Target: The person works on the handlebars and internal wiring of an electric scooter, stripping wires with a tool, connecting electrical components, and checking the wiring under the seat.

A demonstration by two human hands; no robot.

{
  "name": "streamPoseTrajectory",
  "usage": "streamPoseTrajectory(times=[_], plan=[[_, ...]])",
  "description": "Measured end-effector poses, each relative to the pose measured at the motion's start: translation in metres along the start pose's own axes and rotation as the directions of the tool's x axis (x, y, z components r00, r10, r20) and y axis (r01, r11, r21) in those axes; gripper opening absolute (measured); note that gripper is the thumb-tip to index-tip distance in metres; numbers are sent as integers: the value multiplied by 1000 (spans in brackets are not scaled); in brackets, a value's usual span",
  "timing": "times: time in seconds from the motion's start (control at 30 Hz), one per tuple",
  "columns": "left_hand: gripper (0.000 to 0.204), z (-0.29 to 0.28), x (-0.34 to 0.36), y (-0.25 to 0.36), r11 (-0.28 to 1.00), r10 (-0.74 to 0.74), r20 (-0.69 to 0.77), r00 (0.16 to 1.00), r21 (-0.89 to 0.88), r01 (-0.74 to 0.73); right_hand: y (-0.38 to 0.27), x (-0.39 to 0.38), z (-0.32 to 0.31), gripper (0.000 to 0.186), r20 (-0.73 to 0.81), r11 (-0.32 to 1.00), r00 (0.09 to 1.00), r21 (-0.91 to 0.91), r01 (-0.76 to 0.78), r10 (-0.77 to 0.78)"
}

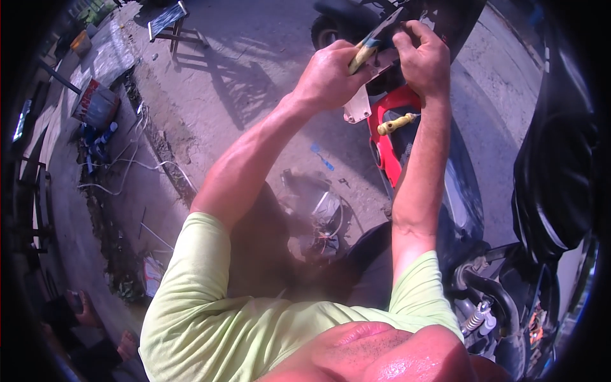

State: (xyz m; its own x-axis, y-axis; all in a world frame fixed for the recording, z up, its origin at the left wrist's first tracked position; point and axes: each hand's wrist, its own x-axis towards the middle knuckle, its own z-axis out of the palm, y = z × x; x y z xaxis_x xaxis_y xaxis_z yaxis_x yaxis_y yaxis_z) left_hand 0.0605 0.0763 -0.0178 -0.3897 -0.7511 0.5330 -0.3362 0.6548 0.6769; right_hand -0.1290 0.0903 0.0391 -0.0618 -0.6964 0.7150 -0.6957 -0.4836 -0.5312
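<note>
My left hand is closed round the yellow handle of a long tool. The tool's dark, narrow end slants up and right, and its exact kind is unclear. Just to the right, my right hand has its fingers curled in by a dark part of a motorbike; whatever they grip is hidden. A pale metal plate with small holes shows under my left hand. Below the right hand, a yellow-handled screwdriver rests against the bike's red body panel.
A wheel stands beyond my hands. Black sheeting hangs at the right, above a spring shock absorber. To the left are a bucket, white cable and a small stool. Bare feet show lower left.
</note>
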Motion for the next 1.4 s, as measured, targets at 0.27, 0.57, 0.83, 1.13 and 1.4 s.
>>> streamPoseTrajectory(times=[0.27,0.57,0.83,1.13,1.4], plan=[[36,-9,5,13,798,-314,406,858,-377,470,22,0,1,16,-22,979,1000,204,-13,18],[36,-7,8,-7,3,-37,368,929,-930,368,32,5,-5,16,-28,642,992,764,-56,121],[45,19,20,-4,544,-340,24,940,-811,218,25,5,3,19,-49,600,986,798,-58,159],[23,32,43,16,657,-336,7,942,-715,240,24,5,3,15,-17,638,991,767,-70,130],[25,26,48,-10,839,-212,-236,948,-542,53,11,-3,11,19,-95,959,985,232,162,-143]])
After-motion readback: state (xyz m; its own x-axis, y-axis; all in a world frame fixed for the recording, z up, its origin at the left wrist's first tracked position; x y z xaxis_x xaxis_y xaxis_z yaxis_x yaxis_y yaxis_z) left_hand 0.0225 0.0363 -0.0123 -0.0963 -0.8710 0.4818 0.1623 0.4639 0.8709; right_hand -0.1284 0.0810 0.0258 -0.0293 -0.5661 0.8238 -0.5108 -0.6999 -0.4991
